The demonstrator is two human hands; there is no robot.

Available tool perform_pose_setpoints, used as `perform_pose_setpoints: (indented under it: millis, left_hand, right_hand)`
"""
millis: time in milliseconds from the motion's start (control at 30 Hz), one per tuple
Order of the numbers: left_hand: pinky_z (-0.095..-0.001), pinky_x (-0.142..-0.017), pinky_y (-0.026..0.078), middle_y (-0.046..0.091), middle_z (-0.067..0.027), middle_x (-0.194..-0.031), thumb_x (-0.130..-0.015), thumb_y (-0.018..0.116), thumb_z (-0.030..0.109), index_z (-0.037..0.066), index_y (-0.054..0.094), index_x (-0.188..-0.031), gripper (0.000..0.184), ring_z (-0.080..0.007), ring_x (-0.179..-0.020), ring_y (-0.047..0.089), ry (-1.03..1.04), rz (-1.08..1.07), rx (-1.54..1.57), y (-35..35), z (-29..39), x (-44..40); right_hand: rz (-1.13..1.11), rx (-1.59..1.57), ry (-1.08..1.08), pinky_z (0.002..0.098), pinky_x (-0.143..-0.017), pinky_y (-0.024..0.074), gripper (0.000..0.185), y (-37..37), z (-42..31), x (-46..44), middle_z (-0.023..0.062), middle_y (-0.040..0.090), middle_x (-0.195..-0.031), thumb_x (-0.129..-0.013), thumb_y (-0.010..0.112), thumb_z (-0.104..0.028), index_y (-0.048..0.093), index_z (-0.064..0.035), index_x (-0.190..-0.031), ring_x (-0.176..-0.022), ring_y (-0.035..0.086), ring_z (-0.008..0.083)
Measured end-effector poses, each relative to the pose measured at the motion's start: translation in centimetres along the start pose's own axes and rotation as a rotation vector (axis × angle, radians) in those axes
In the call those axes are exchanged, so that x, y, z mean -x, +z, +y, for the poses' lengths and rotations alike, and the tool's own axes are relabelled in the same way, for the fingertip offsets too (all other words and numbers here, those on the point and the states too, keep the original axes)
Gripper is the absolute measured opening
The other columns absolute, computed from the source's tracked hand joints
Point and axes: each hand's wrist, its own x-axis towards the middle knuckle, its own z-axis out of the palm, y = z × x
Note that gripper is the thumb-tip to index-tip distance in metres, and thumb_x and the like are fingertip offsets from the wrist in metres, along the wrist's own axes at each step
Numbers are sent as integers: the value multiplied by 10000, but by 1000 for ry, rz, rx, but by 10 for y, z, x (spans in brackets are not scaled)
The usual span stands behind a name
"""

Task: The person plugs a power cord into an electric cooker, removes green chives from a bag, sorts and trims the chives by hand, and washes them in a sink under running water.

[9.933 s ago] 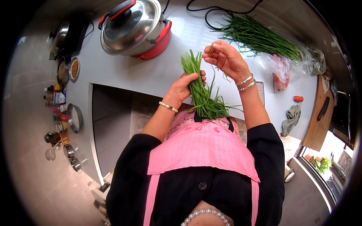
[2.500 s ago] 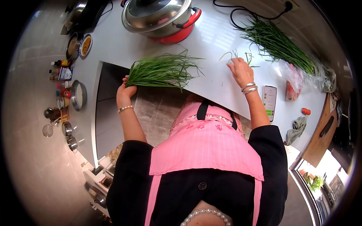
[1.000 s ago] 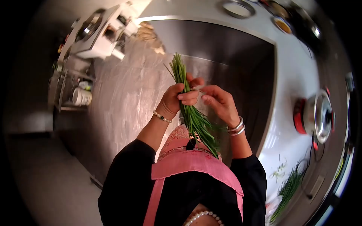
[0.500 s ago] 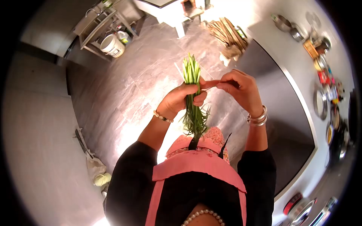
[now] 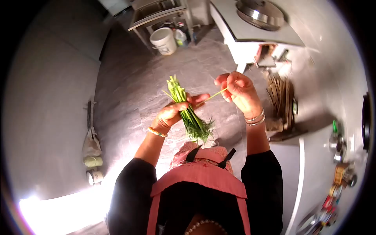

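Observation:
My left hand [image 5: 174, 110] is closed round a bunch of leafy green stalks [image 5: 192, 117], with its thumb across them and some fingers reaching out to the right. Pale cut ends point up and away, and the narrow leafy tips hang toward the pink apron [image 5: 199, 176]. To the right, my right hand [image 5: 239, 92] pinches the end of a single thin green stalk [image 5: 216, 94]. That stalk runs slanting down to the fingers of my left hand. Whether its other end joins the bunch is hidden.
A white bucket [image 5: 163, 41] stands under the metal sink stand [image 5: 156, 17]. At the far right are a stove counter with a lidded wok [image 5: 260, 15] and a stack of firewood [image 5: 281, 102]. Jars and bowls line the right-hand counter [image 5: 317, 168].
My view has turned to the right, bringing the wok into sight. The bunch now tilts, leafy end to the right. A longer piece of the thin stalk shows between my hands.

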Motion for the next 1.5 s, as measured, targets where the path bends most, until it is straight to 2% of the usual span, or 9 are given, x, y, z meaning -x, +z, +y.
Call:
perform_pose_setpoints:
  millis: [200, 467, 533, 667, 833, 1067, 1233, 1333, 1500]
  left_hand:
    - [-430, -1108, 87, 389, -189, -1351, -738, 687, 194, 141, 617, -849, 141, -303, -1308, 290, 273, 88, -55, -62, 63, -43]
    - [-491, -1062, 253, 448, -246, -1273, -767, 662, 160, 78, 562, -922, 201, -383, -1208, 414, 330, 213, -64, -222, 199, -151]
    - [-483, -1000, 352, 514, -231, -1196, -749, 655, 153, 66, 550, -966, 256, -356, -1135, 489, 256, 246, -122, -232, 222, -196]
    - [-328, -709, 524, 618, -148, -922, -841, 529, 59, -2, 515, -1009, 179, -229, -756, 626, 210, 408, -137, -262, 261, -259]
    - [-246, -544, 445, 596, -95, -746, -838, 545, 81, 19, 541, -975, 150, -134, -604, 543, 156, 416, -253, -332, 304, -328]
    - [-222, -433, 329, 460, -8, -552, -800, 557, 54, 25, 541, -876, 83, -83, -464, 423, -15, 503, -187, -437, 398, -421]
    - [-260, -416, 258, 354, 25, -502, -816, 554, 331, 58, 486, -739, 292, -110, -429, 333, 457, 656, -527, -477, 532, -461]
    - [-234, -442, 195, 274, 69, -503, -885, 522, 278, 112, 578, -842, 180, -65, -449, 203, 718, 591, -507, -499, 621, -471]
    - [-239, -467, 199, 241, 45, -500, -873, 415, 113, 98, 540, -732, 189, -77, -473, 193, 1007, 554, -586, -582, 723, -507]
  right_hand:
    - [-119, -79, -43, 260, -492, 502, 81, -53, -29, -127, 140, 634, -804, -847, 571, -32, 520, -45, -909, -617, 619, 188]
    - [-27, 647, 152, 181, -424, 379, 170, -92, -11, -351, 25, 624, -676, -774, 698, -157, 584, -64, -858, -503, 531, 55]
    - [-265, 814, -25, 182, -437, 391, 169, -103, 36, -403, -8, 579, -626, -736, 732, -152, 604, -57, -791, -507, 537, 45]
    - [-171, 767, -128, 200, -444, 414, 177, -104, 62, -479, 20, 576, -654, -749, 713, -99, 563, -6, -748, -487, 543, 63]
    - [-162, 523, 184, 210, -475, 449, 179, -155, 87, -584, 43, 599, -669, -760, 702, -93, 558, 10, -739, -524, 574, 86]
    - [-294, 575, -6, 211, -559, 474, 206, -229, 107, -751, 34, 633, -705, -758, 717, -189, 604, -23, -801, -626, 583, 82]
    - [-180, 470, 42, 169, -525, 437, 174, -273, 86, -883, -5, 616, -748, -840, 632, -216, 604, -57, -904, -648, 567, 41]
    - [-29, 486, 58, 152, -496, 406, 171, -309, 89, -946, -24, 603, -734, -862, 605, -224, 607, -60, -911, -637, 555, 30]
    - [222, 507, 101, 173, -470, 383, 155, -365, 120, -1031, -5, 575, -655, -847, 623, -196, 622, -41, -857, -556, 501, 35]
